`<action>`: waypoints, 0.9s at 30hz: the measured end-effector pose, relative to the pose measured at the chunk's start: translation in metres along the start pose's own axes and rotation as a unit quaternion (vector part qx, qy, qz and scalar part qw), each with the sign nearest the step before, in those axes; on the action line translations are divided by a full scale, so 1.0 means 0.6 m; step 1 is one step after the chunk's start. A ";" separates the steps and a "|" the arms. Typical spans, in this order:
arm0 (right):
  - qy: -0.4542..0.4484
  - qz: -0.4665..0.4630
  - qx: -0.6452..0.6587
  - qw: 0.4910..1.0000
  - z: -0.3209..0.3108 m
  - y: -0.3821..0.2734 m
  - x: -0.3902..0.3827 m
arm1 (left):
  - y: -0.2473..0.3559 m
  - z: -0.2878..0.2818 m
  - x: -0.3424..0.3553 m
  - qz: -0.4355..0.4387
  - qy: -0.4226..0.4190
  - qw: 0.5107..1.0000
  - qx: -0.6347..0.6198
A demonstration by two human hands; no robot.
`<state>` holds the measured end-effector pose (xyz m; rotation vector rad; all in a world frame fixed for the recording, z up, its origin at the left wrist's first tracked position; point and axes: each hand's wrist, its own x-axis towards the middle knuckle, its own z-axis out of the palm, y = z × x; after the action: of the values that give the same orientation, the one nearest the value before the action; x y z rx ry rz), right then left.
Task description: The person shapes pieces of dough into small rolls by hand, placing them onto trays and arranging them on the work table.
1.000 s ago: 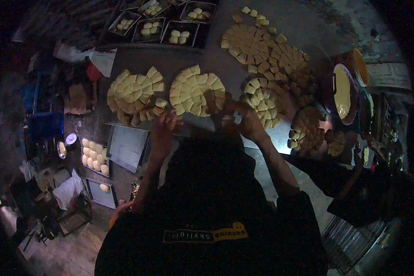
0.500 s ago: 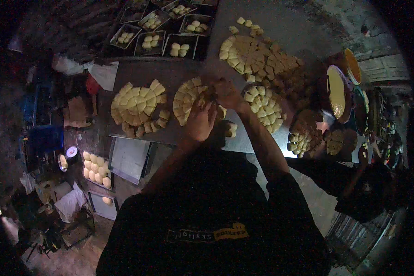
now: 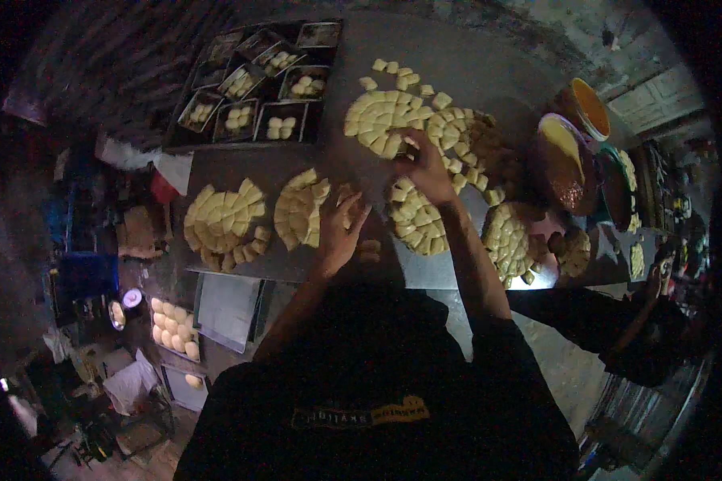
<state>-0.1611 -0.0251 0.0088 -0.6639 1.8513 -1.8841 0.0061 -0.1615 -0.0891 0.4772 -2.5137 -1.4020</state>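
Cut dough lies in round, scored clusters on the dark table. My left hand (image 3: pixel 342 236) is beside the right edge of the middle dough cluster (image 3: pixel 297 212), its fingers curled in shadow; what they hold is hidden. Farther right, my right hand (image 3: pixel 427 172) reaches to the near edge of the large far dough cluster (image 3: pixel 381 116), its thumb and fingers closed on a dough piece there. Another dough cluster (image 3: pixel 419 220) lies just below my right wrist. At the left sits a further dough cluster (image 3: pixel 226 215) with loose pieces along its lower right side.
Baking tins (image 3: pixel 281 127) with small groups of dough pieces stand at the far left. A yellow-filled tub (image 3: pixel 565 164) and an orange-rimmed bucket (image 3: pixel 590 108) are at the right. A tray of dough balls (image 3: pixel 175 327) stands low left. A co-worker's dark sleeve (image 3: pixel 573 317) shows at right.
My right hand has moved from the middle cluster up and right to the far cluster. My left hand has come off the middle cluster toward its right side. The whole view has shifted slightly.
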 end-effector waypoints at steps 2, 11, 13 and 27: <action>0.003 -0.062 -0.203 0.977 -0.007 -0.028 -0.054 | 0.103 -0.015 0.000 -0.148 -0.048 0.900 -0.408; 0.165 -0.118 -0.345 0.917 -0.075 -0.071 -0.260 | 0.288 0.083 -0.045 -0.067 -0.030 0.921 -0.383; 0.165 -0.101 -0.344 0.919 -0.116 -0.076 -0.291 | 0.307 0.092 -0.049 -0.044 -0.087 0.959 -0.267; -0.019 0.112 0.303 0.946 -0.243 -0.157 -0.439 | 0.399 0.220 -0.077 0.363 -0.262 0.845 -0.293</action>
<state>-0.0339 0.2519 0.0904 -0.2606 1.1528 -2.1014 -0.0383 0.0771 0.0451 -0.9837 -1.9958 -1.9512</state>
